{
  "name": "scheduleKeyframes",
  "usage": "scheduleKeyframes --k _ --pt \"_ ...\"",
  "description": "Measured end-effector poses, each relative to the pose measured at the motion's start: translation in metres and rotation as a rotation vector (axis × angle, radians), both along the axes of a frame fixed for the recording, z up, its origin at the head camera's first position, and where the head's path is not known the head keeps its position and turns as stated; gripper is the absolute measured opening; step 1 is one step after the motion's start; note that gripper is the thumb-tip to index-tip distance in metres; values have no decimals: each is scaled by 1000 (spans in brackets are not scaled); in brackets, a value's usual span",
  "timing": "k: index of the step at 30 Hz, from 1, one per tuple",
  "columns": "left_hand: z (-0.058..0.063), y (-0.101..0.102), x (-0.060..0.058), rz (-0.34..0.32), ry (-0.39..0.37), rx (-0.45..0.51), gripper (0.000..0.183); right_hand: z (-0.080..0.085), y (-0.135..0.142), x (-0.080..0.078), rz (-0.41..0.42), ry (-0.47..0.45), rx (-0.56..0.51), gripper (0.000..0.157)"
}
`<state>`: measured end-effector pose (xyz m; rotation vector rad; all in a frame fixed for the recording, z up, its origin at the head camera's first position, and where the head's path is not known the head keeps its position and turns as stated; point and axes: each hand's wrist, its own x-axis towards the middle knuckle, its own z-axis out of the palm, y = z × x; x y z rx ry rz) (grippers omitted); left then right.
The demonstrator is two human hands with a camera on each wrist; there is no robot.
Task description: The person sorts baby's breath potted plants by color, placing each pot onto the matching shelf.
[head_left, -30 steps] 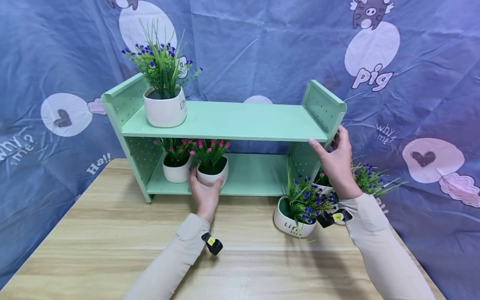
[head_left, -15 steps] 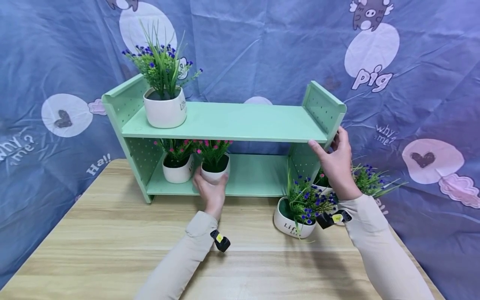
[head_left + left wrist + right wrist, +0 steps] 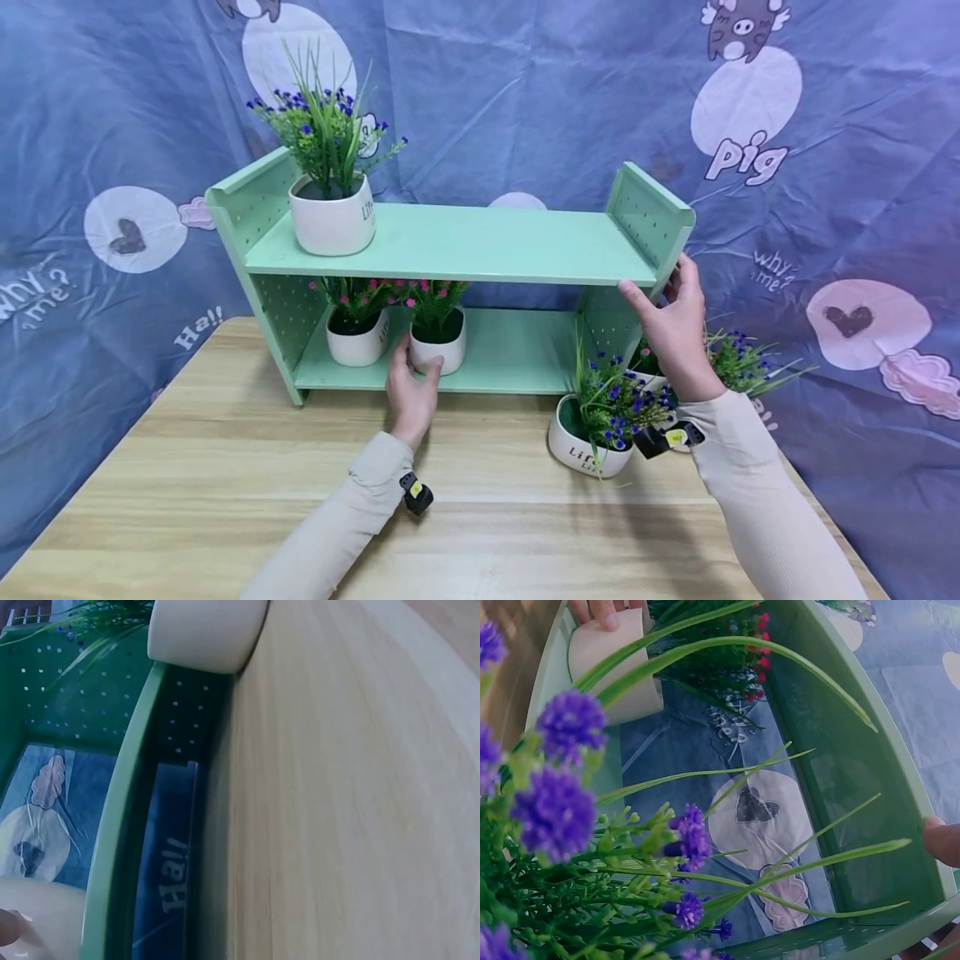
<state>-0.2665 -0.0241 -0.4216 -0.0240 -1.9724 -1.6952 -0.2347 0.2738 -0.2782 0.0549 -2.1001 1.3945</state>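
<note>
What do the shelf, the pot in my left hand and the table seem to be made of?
Shelf: probably painted metal, satin green, going by its thin edges and perforated sides; plastic is possible. Pot: likely glazed ceramic, or perhaps plastic, from its smooth white wall and soft sheen. Table: wood or wood-look laminate, pale and satin, with long grain streaks.

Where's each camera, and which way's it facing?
Head: worn there, looks forward and down at the shelf; left hand and right hand show.
Left wrist: worn there, faces along shelf and table; one fingertip shows.
Right wrist: worn there, faces shelf past purple flowers; both hands' fingers show.
Head and right wrist share the held pot.
</note>
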Motion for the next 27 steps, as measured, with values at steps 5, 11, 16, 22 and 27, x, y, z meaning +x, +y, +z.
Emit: scheduleKeyframes --k 5,11,16,22,27 --pt "-3 1 -4 -33 -12 40 61 -2 -1 0 7 -11 -9 71" --pt "-4 7 -8 -53 -10 46 60 -3 -1 1 1 -10 -13 71" --pt "-3 9 -9 -49 -15 29 59 -3 -1 0 -6 -17 -22 72" --pt "-3 9 -11 -46 -8 18 58 -4 -1 -3 -15 -18 -24 74" --pt "-2 8 -14 -55 -6 13 56 -1 0 -3 -8 -12 -25 74"
